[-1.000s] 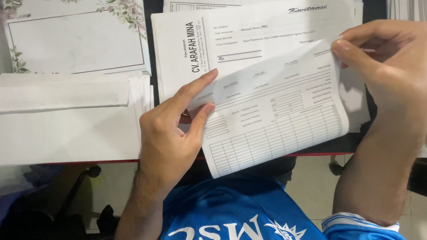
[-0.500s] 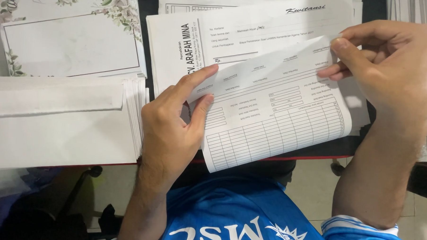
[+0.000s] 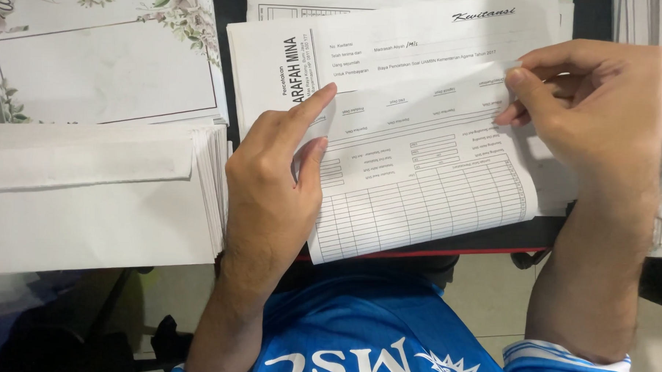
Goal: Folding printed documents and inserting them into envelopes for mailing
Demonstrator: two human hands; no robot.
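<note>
Both hands pinch the folded white printed form sheet over the white receipt pad at the desk edge: left hand at its left fold corner, right hand top right corner.

**A:** any room around that folded form?

**B:** barely. Envelope stack crowds the left hand, paper pile sits just beyond the right hand. Only the near bench edge is open.
</note>
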